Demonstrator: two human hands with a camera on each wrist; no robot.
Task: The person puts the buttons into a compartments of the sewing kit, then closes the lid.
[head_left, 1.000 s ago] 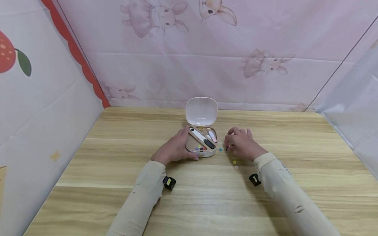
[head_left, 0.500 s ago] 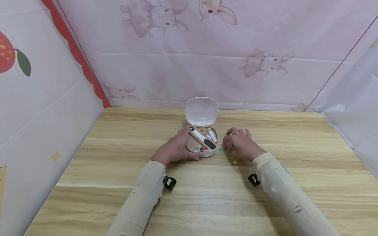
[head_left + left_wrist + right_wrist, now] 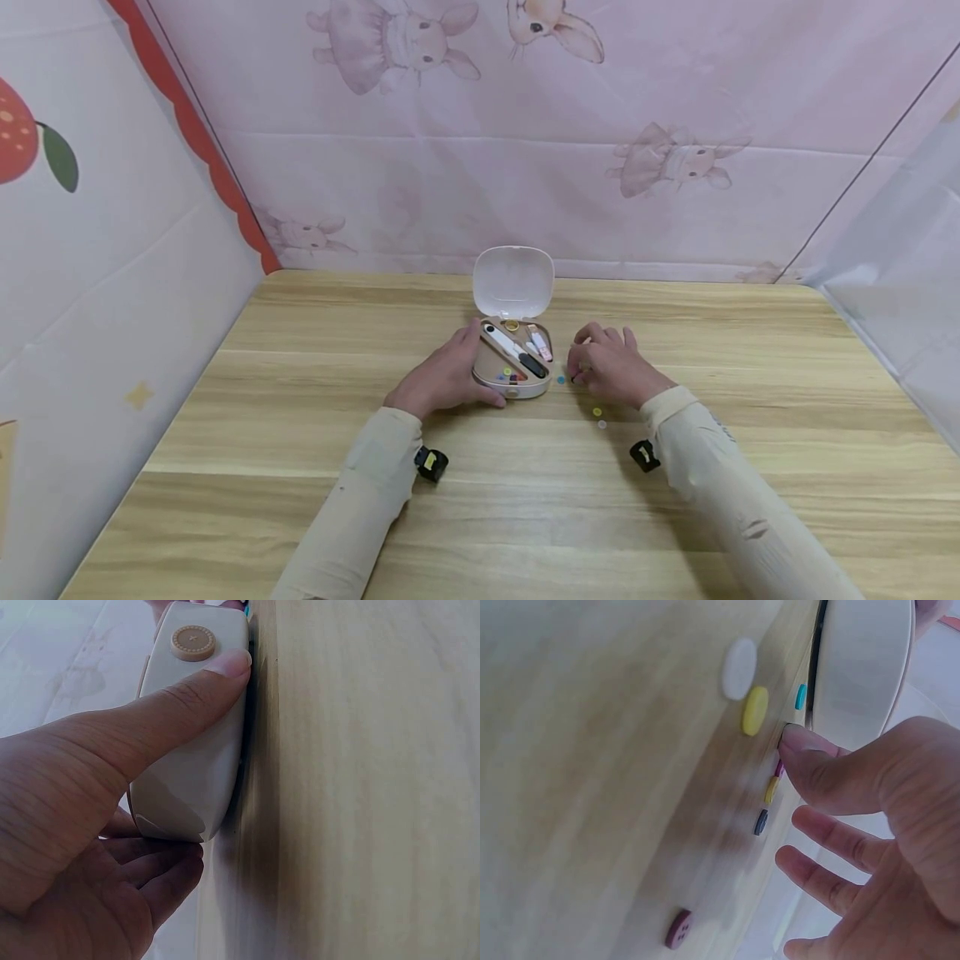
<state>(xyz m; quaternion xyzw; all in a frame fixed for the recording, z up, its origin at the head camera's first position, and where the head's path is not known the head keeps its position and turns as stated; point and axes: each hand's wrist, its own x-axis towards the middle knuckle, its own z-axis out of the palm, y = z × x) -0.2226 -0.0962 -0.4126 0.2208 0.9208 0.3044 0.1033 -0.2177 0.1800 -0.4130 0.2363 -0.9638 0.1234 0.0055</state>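
A white sewing box (image 3: 531, 390) stands with its lid (image 3: 513, 282) raised. My left hand (image 3: 442, 371) grips its left side, the thumb across the front beside a tan button-shaped catch (image 3: 193, 643). Inside lie a white tool with a black end (image 3: 513, 350) and several small buttons (image 3: 507, 372). Right of the box, my right hand (image 3: 617, 367) pinches a small dark button (image 3: 784, 733) at the tabletop; thumb and fingers mostly hide it. Near this hand lie a teal button (image 3: 801, 697), a yellow button (image 3: 755, 711) and a white button (image 3: 739, 669).
Below the right fingers, the right wrist view shows a purple button (image 3: 780, 769), another yellow button (image 3: 771, 790), a dark grey button (image 3: 761, 822) and a maroon button (image 3: 679, 928). The wooden table (image 3: 510, 517) meets a pink rabbit-print curtain (image 3: 450, 200) behind the box.
My right hand has shifted very slightly left, its fingertips still at the dark button. The left hand and the box stay in place.
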